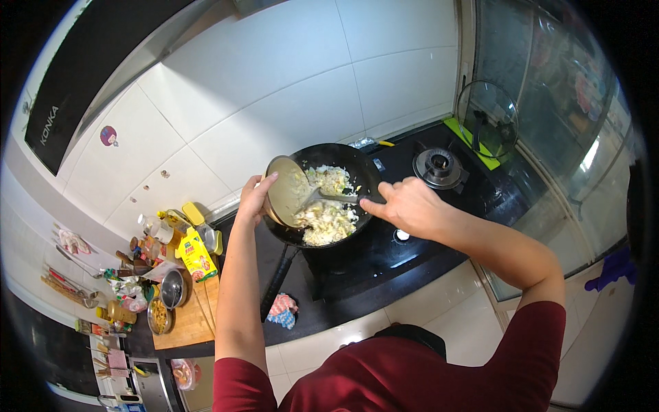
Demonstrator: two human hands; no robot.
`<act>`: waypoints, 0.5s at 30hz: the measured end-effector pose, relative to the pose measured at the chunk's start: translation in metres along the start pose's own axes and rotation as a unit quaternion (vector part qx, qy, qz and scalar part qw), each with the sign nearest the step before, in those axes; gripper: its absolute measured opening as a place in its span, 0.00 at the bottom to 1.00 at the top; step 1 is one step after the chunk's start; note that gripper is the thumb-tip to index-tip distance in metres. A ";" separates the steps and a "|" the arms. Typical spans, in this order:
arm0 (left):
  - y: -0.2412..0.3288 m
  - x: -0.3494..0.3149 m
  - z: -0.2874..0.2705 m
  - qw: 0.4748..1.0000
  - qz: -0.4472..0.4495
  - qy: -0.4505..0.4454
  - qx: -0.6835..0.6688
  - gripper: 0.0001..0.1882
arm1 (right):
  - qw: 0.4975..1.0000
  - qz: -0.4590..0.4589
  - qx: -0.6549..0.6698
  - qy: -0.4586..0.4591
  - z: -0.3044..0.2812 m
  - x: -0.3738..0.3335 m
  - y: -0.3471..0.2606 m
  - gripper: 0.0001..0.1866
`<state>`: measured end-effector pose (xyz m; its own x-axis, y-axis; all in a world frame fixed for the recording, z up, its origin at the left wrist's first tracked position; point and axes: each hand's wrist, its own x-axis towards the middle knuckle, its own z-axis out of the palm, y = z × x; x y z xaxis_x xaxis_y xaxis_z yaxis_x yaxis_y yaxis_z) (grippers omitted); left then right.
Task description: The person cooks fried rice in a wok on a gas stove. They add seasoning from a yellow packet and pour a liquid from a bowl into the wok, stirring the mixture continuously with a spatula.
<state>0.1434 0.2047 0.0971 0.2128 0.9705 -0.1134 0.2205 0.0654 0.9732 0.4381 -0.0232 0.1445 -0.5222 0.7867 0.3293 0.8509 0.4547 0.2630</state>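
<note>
Both my hands work above one black wok [368,172] on the dark glass hob [395,257]. My left hand [255,198] grips one beige bowl [283,182] by its side, tipping it over the wok's left half. My right hand [410,206] is wrapped round the handle of one spatula [336,198], whose head reaches toward the bowl's lower lip. Two heaps of rice [329,223], flecked with yellow and green, lie in the wok; more pale grains cling inside the bowl. The wok's single long handle [278,281] points toward me, to the left of my body.

To my left, two metal bowls [173,288] sit by a wooden cutting board [189,321]; the nearer contains yellowish pieces. Beside them stand bottles and jars too crowded to count, and one bright yellow packet [197,255] with a picture and print too small to read. One line of pale lettering marks the black range hood [82,75]. To my right are one bare burner [439,168] and one glass lid [504,117], upright near a green board [491,161].
</note>
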 end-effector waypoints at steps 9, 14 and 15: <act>0.023 -0.006 0.019 0.991 0.046 0.000 0.127 0.40 | 0.999 0.019 -0.008 0.035 0.028 0.002 -0.004 0.24; 0.021 -0.012 0.016 0.961 0.089 0.104 0.241 0.43 | 0.973 0.177 0.106 -0.104 -0.005 -0.001 0.008 0.23; 0.019 -0.008 0.011 0.953 0.082 0.118 0.268 0.43 | 0.962 0.206 0.157 -0.084 -0.008 -0.002 0.017 0.22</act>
<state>0.1568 0.1957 0.1145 0.0797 0.9866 0.1422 0.6701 -0.1586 0.7251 0.4528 -0.0200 0.1556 -0.1429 0.9717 0.1880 0.9729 0.1728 -0.1537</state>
